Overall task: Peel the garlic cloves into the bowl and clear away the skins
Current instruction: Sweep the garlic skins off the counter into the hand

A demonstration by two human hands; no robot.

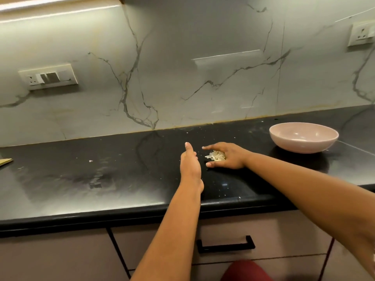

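1. Right hand (227, 156): laid on its side on the black countertop (81, 179), fingers extended and spread, forming a cupped wall round the pile of garlic skins (216, 155). It grasps nothing; the skins lie against its palm.
2. Left hand (190, 163): set edge-on just beside the pile, on the side away from the right hand, fingers straight and together. It holds nothing and stands slightly apart from the skins.
3. Step in hand, as judged: gathering the skins for removal. Close the two hands toward each other with their lower edges pressed flat to the surface, so that thin flakes do not slip underneath.
4. Move slowly; the skins look light and would scatter in any draught from a fast sweep.
5. Collect the stray flakes (90, 161) lying well beyond the left hand, and the specks behind both hands near the wall.
6. The pink bowl (303, 137) stands beyond the right wrist, apart from the pile. Its contents cannot be seen; keep skins out of it.
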